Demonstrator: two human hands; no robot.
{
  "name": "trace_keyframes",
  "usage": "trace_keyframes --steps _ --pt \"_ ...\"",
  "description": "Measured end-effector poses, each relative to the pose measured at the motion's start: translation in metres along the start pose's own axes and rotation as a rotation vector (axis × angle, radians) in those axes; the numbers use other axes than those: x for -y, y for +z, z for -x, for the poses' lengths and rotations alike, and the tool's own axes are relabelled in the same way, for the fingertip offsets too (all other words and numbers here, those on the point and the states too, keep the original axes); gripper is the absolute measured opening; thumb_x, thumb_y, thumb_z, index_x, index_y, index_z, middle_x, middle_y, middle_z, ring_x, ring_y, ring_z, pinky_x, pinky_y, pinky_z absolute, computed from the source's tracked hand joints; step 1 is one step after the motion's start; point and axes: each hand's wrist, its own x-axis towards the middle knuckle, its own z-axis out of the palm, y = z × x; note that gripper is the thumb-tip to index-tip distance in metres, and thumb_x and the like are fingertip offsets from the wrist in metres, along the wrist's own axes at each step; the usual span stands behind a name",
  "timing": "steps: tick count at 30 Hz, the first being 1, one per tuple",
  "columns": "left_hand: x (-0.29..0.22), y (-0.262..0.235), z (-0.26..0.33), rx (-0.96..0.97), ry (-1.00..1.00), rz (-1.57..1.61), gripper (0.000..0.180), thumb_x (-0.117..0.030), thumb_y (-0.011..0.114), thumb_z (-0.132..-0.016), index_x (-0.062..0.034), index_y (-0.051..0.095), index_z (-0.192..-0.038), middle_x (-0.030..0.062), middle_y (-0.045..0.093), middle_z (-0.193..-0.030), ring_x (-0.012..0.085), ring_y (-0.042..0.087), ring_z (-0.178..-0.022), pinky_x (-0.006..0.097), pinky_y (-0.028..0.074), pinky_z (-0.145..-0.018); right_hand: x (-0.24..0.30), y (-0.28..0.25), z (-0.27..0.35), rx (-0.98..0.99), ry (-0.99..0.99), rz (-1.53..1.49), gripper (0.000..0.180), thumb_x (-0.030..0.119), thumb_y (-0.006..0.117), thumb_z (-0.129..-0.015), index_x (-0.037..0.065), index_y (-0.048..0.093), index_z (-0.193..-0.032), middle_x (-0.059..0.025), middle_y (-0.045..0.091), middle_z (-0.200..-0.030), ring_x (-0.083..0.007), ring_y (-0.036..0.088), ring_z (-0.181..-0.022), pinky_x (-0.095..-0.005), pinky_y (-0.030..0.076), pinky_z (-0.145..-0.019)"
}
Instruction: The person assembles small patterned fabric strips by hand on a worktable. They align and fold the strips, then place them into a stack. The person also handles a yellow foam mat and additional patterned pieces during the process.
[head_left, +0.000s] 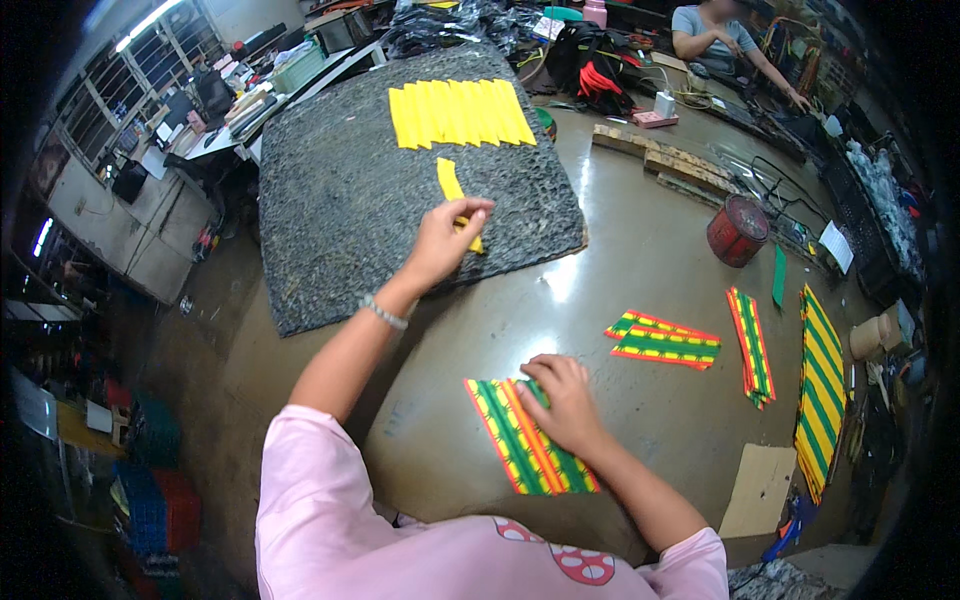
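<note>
My left hand (445, 243) is over the dark, rough-topped slab (340, 200), its fingers curled together round a single yellow strip (449, 178). Part of that strip is hidden under the hand. Farther back on the slab, several yellow strips (460, 113) lie side by side in a row. My right hand (566, 405) rests with fingers stretched out on the right side of a set of green, yellow and red patterned strips (510, 430). Those strips lie on the shiny table close to my body.
More patterned strips (665, 342) lie to the right, with a narrow bundle (750, 345) beyond them. Green-and-yellow striped material (818, 390) lies at the right edge near cardboard (758, 490). A red can (737, 231) and wooden bars (690, 170) stand farther back. Another person (715, 40) sits at far right.
</note>
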Motion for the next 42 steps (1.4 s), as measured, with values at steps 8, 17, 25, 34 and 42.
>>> trace_keyframes --steps 8,17,25,34,42 --pt "0.065 0.027 -0.234 -0.374 0.146 -0.499 0.033 -0.024 0.052 -0.094 -0.0192 0.064 -0.124 0.0127 0.063 -0.119 0.0335 0.055 -0.115 0.052 0.042 -0.097 -0.008 -0.006 0.001 0.053 0.018 -0.111 0.023 0.018 0.063 -0.09 0.005 0.065 -0.109 -0.0136 0.058 -0.12 -0.031 0.052 -0.117 -0.0445 0.038 -0.098" --pt "0.119 0.023 -0.316 -0.202 0.115 -1.136 0.029 -0.04 0.059 -0.091 -0.0314 0.07 -0.117 0.0034 0.06 -0.128 0.0301 0.052 -0.122 0.063 0.038 -0.096 -0.006 -0.006 0.006 0.084 0.011 -0.101 0.029 0.018 0.062 -0.087 0.003 0.063 -0.113 -0.0153 0.057 -0.121 -0.0324 0.051 -0.117 -0.0466 0.037 -0.1" --pt "0.117 0.01 -0.325 -0.228 0.251 -0.836 0.02 -0.029 0.067 -0.089 -0.0127 0.067 -0.1 0.0105 0.065 -0.104 0.0314 0.06 -0.105 0.046 0.047 -0.089 -0.009 -0.002 0.009 0.071 -0.005 -0.106 0.027 0.017 0.062 -0.087 0.003 0.062 -0.11 -0.0134 0.056 -0.124 -0.0311 0.05 -0.121 -0.0453 0.037 -0.102" --pt "-0.041 -0.022 -0.078 -0.111 0.43 -0.408 0.013 -0.003 0.06 -0.096 0.004 0.055 -0.105 0.0196 0.062 -0.094 0.0316 0.064 -0.088 0.037 0.05 -0.078 -0.004 -0.021 -0.009 -0.016 0.351 -0.339 0.036 0.025 0.061 -0.094 0.003 0.056 -0.123 -0.0179 0.051 -0.128 -0.0367 0.051 -0.121 -0.045 0.042 -0.104" --pt "-0.149 -0.039 0.106 0.096 0.233 0.044 0.011 0.004 0.073 -0.084 0.0028 0.067 -0.093 0.0088 0.069 -0.085 0.0141 0.065 -0.075 0.027 0.052 -0.069 0.064 -0.07 -0.041 -0.257 -0.054 -0.328 0.056 0.027 0.071 -0.092 0.004 0.05 -0.138 -0.0166 0.063 -0.114 -0.0227 0.062 -0.108 -0.0337 0.05 -0.094"
